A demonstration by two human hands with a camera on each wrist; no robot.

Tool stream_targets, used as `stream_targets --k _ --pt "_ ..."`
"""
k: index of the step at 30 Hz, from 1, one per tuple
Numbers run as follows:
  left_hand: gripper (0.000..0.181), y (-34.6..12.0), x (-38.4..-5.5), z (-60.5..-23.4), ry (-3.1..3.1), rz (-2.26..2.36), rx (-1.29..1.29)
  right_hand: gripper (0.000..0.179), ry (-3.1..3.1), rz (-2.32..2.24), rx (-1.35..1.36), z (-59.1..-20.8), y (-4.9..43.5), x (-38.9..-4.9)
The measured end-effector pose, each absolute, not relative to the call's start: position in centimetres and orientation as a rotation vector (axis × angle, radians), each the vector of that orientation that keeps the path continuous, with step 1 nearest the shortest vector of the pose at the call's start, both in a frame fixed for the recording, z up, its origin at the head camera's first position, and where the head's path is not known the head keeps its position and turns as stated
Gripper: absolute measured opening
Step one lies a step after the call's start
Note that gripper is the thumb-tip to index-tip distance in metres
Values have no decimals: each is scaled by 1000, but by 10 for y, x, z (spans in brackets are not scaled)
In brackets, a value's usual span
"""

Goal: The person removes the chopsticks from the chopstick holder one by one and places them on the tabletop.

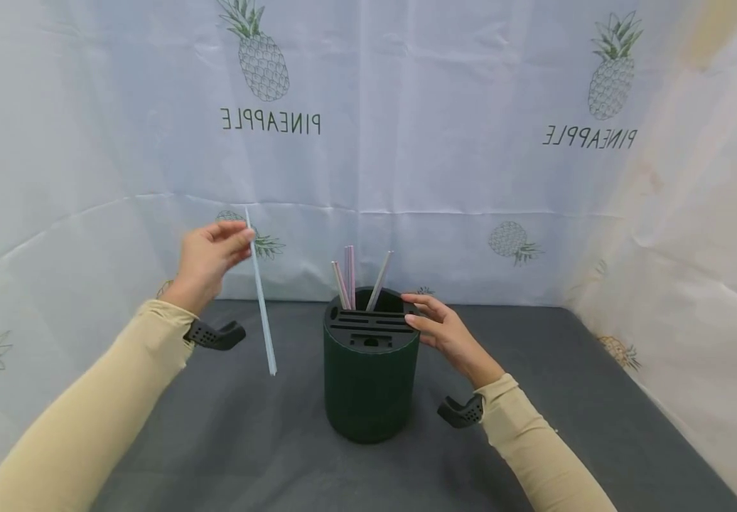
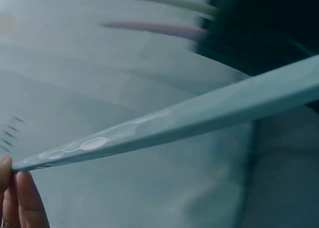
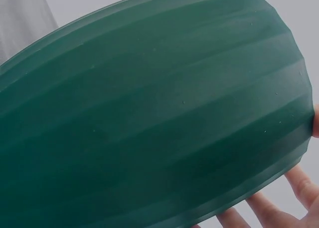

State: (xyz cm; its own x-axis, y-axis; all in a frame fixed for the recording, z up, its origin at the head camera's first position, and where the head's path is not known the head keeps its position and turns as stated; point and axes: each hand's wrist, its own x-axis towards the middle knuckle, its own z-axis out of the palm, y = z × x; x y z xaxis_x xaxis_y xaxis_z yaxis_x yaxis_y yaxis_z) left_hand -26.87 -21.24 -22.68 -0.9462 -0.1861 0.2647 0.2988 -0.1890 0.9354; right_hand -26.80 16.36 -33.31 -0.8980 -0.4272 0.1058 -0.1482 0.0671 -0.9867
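Note:
Thumb and fingertips of my left hand [image 1: 211,256] pinch a long, thin pale blue stick [image 1: 262,306] near its upper end. It hangs at a slight tilt left of a dark green knife holder [image 1: 371,391], its lower end apart from the holder. Glossy highlights run along the stick [image 2: 164,120] in the left wrist view. My right hand [image 1: 448,334] holds the holder's right rim, thumb and fingers spread along it. In the right wrist view, several fingers [image 3: 304,185] touch the ribbed green wall [image 3: 164,103], with the thumb at the rim.
Several thin pinkish and clear sticks [image 1: 350,277] lean in the holder's rear opening; slots cross its black top [image 1: 371,323]. It stands upright on a dark grey table cover [image 1: 266,441]. White pineapple-print cloth [image 1: 406,163] hangs behind and at both sides.

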Motion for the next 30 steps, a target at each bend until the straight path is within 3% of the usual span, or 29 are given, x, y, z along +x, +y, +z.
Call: stream_targets --k 3,8,13,19,30 --pt "10 -210 -279 -277 -1993 -2143 -30 53 2127 -1934 -589 -334 163 -268" --pt "39 -199 -290 -348 -2295 -1997 116 53 2128 -1944 -592 -334 163 -269" --pt "36 -191 -299 -393 -2399 -1939 171 53 2121 -1953 -584 -335 163 -269" --pt "30 -184 -303 -425 -2412 -1967 223 53 2126 -1946 -567 -336 161 -270" --pt "27 -177 -306 -448 -2481 -1986 314 54 2133 -1950 -553 -337 162 -271"
